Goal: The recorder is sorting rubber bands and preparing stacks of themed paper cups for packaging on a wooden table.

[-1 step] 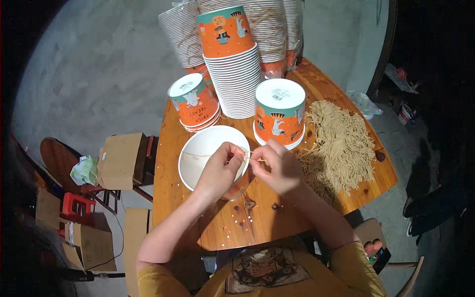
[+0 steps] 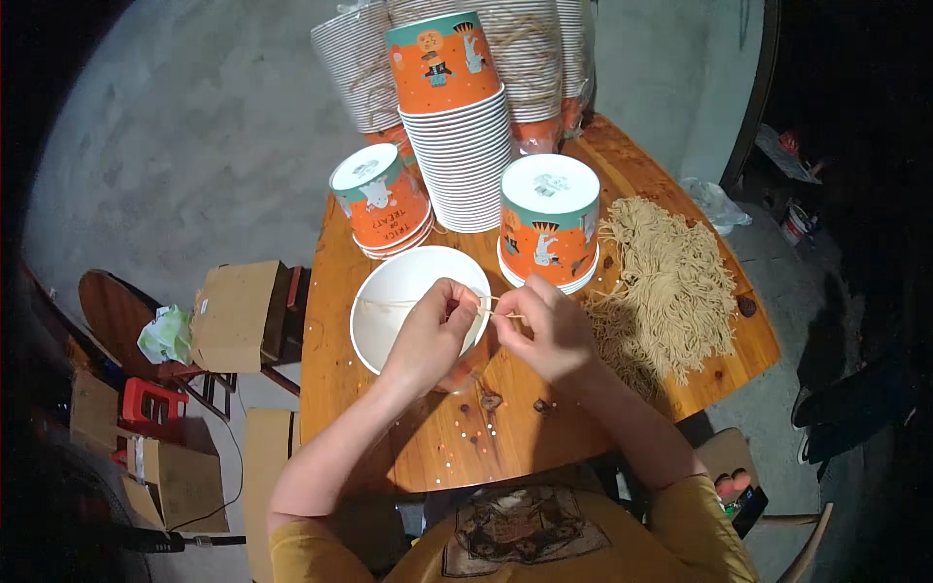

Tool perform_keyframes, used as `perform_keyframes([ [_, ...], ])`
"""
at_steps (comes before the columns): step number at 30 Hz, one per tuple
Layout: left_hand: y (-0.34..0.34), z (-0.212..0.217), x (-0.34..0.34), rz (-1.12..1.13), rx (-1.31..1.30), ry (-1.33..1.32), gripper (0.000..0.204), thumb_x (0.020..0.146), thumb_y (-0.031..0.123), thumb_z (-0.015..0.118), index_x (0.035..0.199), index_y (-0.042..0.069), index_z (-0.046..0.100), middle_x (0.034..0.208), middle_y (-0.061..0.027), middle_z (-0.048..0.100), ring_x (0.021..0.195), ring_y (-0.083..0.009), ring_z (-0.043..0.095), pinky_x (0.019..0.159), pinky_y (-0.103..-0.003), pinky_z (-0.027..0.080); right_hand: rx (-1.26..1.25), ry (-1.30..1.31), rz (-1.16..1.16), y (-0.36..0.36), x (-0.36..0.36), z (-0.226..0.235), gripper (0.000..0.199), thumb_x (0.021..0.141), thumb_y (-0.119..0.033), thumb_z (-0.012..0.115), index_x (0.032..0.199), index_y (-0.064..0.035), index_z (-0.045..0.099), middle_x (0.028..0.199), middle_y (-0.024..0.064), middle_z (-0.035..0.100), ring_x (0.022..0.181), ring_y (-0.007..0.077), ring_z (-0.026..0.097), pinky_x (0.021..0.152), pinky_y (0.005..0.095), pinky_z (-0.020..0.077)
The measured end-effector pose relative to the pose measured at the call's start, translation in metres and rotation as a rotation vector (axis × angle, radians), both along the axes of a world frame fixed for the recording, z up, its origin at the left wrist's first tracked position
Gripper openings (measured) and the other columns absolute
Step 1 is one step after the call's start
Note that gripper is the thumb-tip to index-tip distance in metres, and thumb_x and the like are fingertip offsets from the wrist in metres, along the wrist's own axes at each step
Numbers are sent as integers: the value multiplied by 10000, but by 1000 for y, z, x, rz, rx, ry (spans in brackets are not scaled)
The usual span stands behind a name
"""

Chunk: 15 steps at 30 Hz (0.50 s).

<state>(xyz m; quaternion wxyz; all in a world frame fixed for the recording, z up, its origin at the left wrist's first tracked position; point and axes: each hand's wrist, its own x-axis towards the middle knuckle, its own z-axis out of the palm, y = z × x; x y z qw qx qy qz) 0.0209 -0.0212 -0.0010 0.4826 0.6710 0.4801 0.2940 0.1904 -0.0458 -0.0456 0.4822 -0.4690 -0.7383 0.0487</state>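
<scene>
A white-lined paper bucket point(image 2: 413, 277) stands mouth up on the wooden table, with a thin beige cord point(image 2: 387, 304) running across its opening. My left hand point(image 2: 437, 325) pinches that cord at the bucket's right rim. Just right of it, my right hand point(image 2: 546, 330) pinches the cord too, and a short length stretches between the fingertips. Whether the cord passes through a hole in the rim is hidden by my fingers. To the right lies a big loose pile of beige cords point(image 2: 675, 282).
Behind the bucket rise a tall nested stack of orange buckets point(image 2: 457, 155) and two shorter upturned stacks, left point(image 2: 381, 199) and right point(image 2: 549, 228). Bagged stacks point(image 2: 525, 58) fill the table's back. Small dots litter the table front point(image 2: 466, 437). Cardboard boxes point(image 2: 233, 316) and a red stool point(image 2: 154, 408) stand left.
Both hands stay at the bucket's rim with barely any movement. The cord's tail over the bucket opening has shifted slightly.
</scene>
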Motion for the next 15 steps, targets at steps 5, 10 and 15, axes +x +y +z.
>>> perform_keyframes([
  [5,2,-8,-1,2,51,-19,110,950,135,519,971,27,523,861,2,531,800,-64,466,726,-215,396,64,50,85,-1,5,-14,215,750,-53,705,919,-25,574,749,73,508,603,182,540,506,292,426],
  [10,6,-8,-4,-22,97,0,109,951,135,521,970,27,525,846,6,527,790,-63,464,714,-218,398,-32,139,143,-6,-1,0,202,763,-49,697,920,-23,572,756,80,519,598,189,522,522,285,429],
  [15,2,-4,0,-13,68,10,107,948,132,530,966,27,524,841,6,523,785,-64,464,714,-220,400,60,9,85,-6,2,-9,162,785,-43,674,917,-27,581,735,79,512,595,197,523,529,299,422],
])
